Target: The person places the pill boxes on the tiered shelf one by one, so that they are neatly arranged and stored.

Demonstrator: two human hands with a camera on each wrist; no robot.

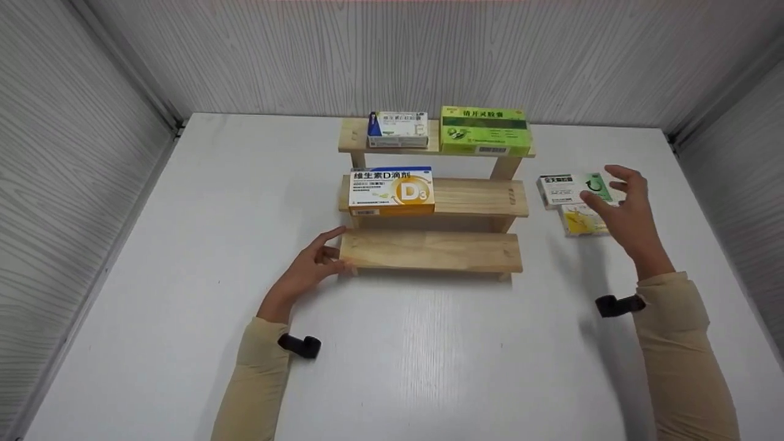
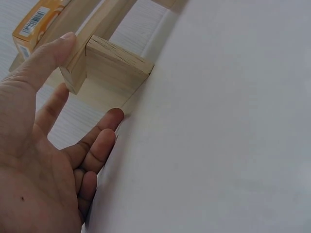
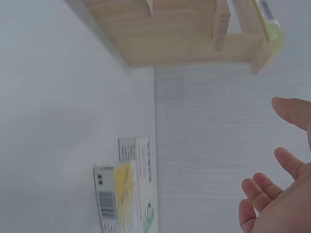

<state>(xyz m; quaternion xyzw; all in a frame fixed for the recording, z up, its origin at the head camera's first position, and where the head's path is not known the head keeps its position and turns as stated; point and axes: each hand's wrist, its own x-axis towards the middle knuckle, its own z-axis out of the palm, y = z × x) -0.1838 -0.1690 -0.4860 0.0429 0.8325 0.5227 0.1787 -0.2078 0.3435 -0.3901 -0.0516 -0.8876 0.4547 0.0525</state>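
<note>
While two tan sleeves come in from the near edge, each with a black wrist camera, the left hand holds the left end of a wooden rack at its bottom tier, thumb at the front corner, index finger at the back. Right hand is spread wide, thumb and fingers apart, raised over two boxes on the white table, right of the rack. Yellow-and-white box lies nearer, its print too blurred to read; green-and-white box is just behind, partly covered by the hand. Middle tier: orange-and-white D3 box, left side. Top tier: small white-and-blue box left, larger green box right. Grey wood-grain wall at the back.
</note>
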